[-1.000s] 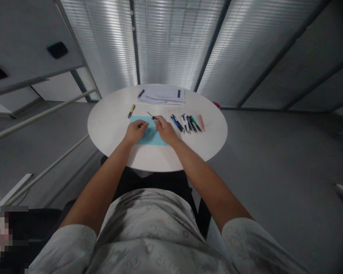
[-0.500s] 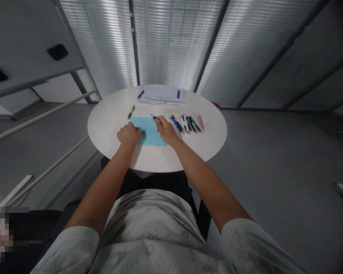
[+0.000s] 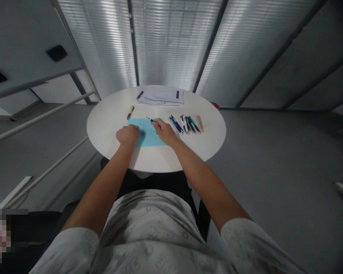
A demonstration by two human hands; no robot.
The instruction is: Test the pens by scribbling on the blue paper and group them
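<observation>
My right hand (image 3: 163, 131) is closed in a pinch on a slim dark pen part (image 3: 152, 120) with a thin pointed end towards the upper left. It is over the upper right of a light blue sheet (image 3: 153, 139) on the round white table. At the sheet's left edge, my left hand (image 3: 127, 135) has its fingers curled; what they hold, if anything, is hidden. A small dark piece (image 3: 143, 132) shows just right of that hand, and whether it is gripped or lying on the sheet is unclear.
Several pens (image 3: 190, 124) lie right of the sheet beside a pinkish strip (image 3: 200, 123). A yellow-and-black pen (image 3: 130, 112) lies at the upper left. Papers (image 3: 160, 95) with a dark pen (image 3: 140, 94) rest at the round table's (image 3: 148, 161) far edge. Another person is partly visible lower left.
My right hand has shifted slightly left and down with the pen part. My left hand has moved a little left, leaving more of the small dark piece's surroundings visible.
</observation>
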